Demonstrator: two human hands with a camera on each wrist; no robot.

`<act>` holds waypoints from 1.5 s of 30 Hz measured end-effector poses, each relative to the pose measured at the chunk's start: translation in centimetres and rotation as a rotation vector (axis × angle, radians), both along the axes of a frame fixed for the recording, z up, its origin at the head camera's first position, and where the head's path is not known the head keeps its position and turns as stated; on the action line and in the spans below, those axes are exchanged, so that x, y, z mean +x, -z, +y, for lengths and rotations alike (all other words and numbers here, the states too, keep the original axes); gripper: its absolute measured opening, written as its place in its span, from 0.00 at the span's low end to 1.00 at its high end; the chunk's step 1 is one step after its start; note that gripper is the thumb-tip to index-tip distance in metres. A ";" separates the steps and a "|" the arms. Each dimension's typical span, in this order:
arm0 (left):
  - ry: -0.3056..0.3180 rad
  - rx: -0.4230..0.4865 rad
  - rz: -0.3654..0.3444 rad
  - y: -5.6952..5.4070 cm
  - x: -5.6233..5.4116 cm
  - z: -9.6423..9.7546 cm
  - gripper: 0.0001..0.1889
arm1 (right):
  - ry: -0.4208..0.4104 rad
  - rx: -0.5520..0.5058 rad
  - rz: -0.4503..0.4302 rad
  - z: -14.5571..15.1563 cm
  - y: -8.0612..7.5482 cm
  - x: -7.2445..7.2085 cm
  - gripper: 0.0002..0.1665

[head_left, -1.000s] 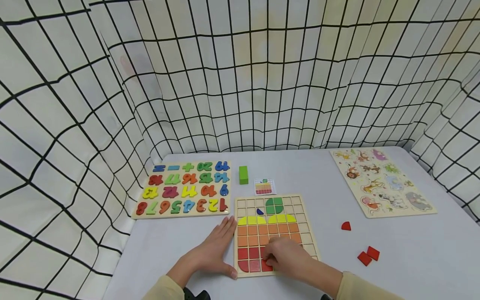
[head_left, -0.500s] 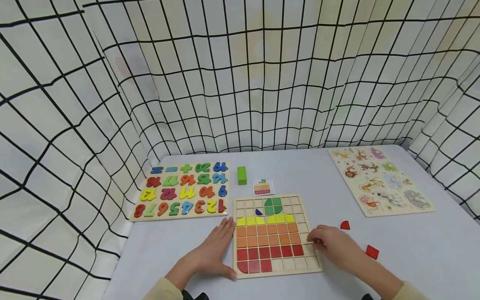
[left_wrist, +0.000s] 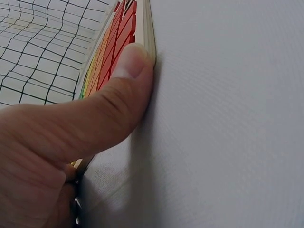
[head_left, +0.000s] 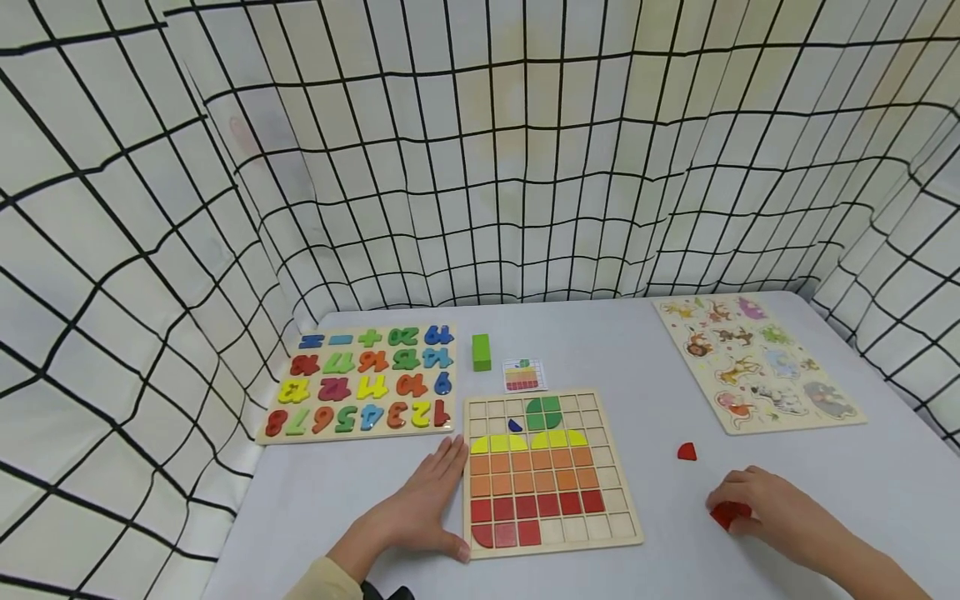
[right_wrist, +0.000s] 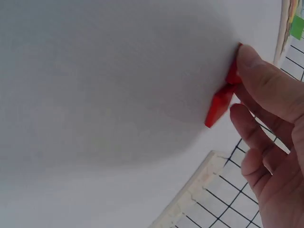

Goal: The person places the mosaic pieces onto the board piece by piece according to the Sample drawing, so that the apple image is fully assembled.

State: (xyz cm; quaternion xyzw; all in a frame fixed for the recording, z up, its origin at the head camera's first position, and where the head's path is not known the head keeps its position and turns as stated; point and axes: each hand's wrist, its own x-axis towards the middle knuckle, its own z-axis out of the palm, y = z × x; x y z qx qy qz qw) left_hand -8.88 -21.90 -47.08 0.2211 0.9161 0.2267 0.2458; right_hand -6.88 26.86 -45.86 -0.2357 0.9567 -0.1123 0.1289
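Observation:
My left hand (head_left: 420, 510) lies with extended fingers along the left edge of the wooden grid board (head_left: 576, 528); in the left wrist view its thumb (left_wrist: 128, 80) touches the board's frame. The grid holds rows of red, orange and yellow tiles, with green ones on top. To the right of the board, my right hand (head_left: 780, 510) is down at two red square tiles (head_left: 722, 517). Its thumb and fingers pinch the upper red tile (right_wrist: 234, 71) in the right wrist view. The second red tile (right_wrist: 219, 107) touches it at a corner.
A red quarter-circle tile (head_left: 687, 452) lies right of the board. A small blue tile (head_left: 515, 425) sits on the grid. Behind are a pattern card (head_left: 524, 376) and a green block (head_left: 482, 352). A number puzzle (head_left: 360, 383) stands left, an animal puzzle (head_left: 757, 364) right. Black netting surrounds the table.
My right hand has moved from the board's lower rows rightward to the loose red tiles. The lower rows of the board have come into sight. My left hand has stayed at the board's edge.

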 end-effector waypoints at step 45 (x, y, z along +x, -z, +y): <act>0.004 0.015 0.010 0.0 -0.1 -0.2 0.70 | -0.112 -0.340 0.010 -20.0 0.6 0.3 0.04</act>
